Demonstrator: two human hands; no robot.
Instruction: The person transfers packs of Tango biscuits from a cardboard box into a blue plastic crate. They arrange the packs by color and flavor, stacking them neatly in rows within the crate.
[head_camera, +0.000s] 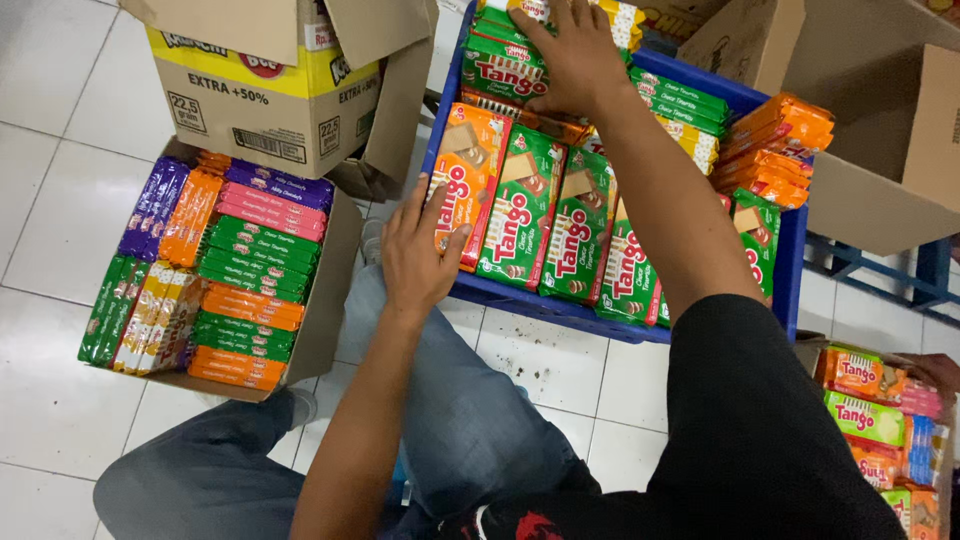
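Green wafer packs (500, 62) lie at the far end of the blue crate (560, 305), and the right hand (575, 55) presses flat on them, fingers spread. The left hand (415, 255) rests on the crate's near-left corner, fingers loosely open against the upright orange pack (465, 180) — no pinch there. It looks like stock being sorted in the crate; shifting the far stack would need a firmer, closing grip. White floor tiles (60, 200) below, an open cardboard box (325, 300) of mixed packs on the left.
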